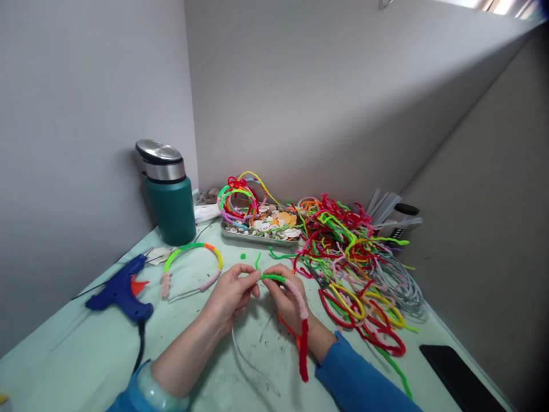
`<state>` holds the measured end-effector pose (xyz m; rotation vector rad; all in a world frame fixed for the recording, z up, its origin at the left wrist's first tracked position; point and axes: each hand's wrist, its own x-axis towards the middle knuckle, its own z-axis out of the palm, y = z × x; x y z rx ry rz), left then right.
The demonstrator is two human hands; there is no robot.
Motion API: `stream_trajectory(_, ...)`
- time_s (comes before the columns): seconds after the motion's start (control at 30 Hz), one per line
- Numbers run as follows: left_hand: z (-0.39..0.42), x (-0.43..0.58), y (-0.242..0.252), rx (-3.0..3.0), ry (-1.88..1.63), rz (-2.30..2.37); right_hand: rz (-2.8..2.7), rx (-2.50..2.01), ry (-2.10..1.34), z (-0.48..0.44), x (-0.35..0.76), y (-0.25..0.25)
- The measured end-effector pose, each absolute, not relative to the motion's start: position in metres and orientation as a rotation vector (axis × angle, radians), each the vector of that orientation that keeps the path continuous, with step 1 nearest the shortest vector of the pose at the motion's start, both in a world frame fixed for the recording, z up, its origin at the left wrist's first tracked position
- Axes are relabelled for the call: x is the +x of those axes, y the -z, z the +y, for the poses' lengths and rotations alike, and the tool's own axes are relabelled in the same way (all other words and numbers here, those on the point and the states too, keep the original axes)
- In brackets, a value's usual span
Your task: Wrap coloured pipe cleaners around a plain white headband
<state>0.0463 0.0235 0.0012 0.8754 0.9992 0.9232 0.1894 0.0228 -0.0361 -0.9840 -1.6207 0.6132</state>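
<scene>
Between both hands is a thin hoop strip wound with coloured pipe cleaner. Its pink stretch and red end hang over my right hand, whose fingers are closed round the strip. My left hand pinches the green pipe cleaner at the strip's left side, and a loose green tip sticks up from the fingertips. Below my left hand a bare pale wire curves down over the table. An orange piece shows partly beneath my right wrist.
A partly wrapped ring and a blue glue gun lie left. Behind stand a green bottle and a metal tray holding wrapped rings. A pipe-cleaner heap, scissors, grey wire coil and black phone-like slab are right.
</scene>
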Motion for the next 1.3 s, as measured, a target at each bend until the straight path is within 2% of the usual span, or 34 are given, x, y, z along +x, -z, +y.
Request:
stream_trajectory(0.33,0.025,0.051,0.006,1.138,-1.137,1.168,-1.655,-1.003,-0.672,0.023,0.191,0.032)
stream_trajectory(0.9,0.026,0.046,0.003,1.420,-1.144,1.309,-1.626,-1.051,-0.720,0.022,0.192,0.032)
stream_trajectory(1.3,0.025,0.045,0.004,1.874,-1.206,1.249,-1.533,-1.049,-0.800,0.022,0.192,0.029)
